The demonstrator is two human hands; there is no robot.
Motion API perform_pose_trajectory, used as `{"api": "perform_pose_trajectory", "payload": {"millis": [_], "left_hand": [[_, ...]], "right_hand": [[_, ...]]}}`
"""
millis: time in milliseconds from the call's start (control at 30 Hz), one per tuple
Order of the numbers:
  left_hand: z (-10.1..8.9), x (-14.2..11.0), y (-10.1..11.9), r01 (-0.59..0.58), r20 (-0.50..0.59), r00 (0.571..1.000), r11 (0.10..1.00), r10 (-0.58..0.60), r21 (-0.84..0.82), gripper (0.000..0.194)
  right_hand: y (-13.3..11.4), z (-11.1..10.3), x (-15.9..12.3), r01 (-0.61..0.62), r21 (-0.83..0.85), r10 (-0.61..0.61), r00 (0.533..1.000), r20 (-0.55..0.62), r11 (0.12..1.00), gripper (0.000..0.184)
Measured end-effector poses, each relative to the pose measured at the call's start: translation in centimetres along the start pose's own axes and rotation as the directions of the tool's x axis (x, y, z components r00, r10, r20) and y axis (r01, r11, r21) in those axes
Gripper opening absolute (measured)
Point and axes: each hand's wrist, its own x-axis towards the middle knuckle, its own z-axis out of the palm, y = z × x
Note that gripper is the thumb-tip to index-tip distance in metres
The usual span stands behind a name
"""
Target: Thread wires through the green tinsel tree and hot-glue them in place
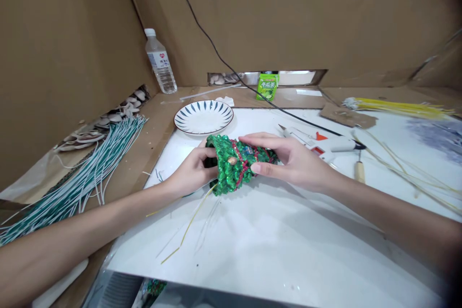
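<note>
Just in front of the striped plate (204,117), the left hand (198,167) has its fingers hooked into the wide end of a glittery green cone (231,166), while the right hand (288,161) is clamped round its narrower part, thumb on the side.

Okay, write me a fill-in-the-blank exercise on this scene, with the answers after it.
The left hand and right hand hold a glittery ornament whose main colour is ____.
On the upright bottle, the cap is ____.
Of the two hands, the ____ one is nearer the glue gun.

Missing words: green; white; right
</note>
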Motion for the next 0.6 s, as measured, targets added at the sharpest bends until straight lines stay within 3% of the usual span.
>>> {"api": "perform_pose_trajectory", "payload": {"millis": [333, 600], "left_hand": [[-0.02, -0.04, 0.05, -0.008, 0.008, 1.0, 1.0, 0.008, 0.015, 0.013], [-0.07, 0.15, 0.14, -0.009, 0.01, 1.0, 1.0, 0.009, -0.002, 0.013]], "right_hand": [[-0.35, -0.12, -0.02, 0.002, -0.027, -0.002, 1.0, 0.01, 1.0, 0.051], [-0.18, -0.53, -0.13, 0.021, 0.118, -0.029, 0.997, 0.07, 0.993, 0.046]]}}
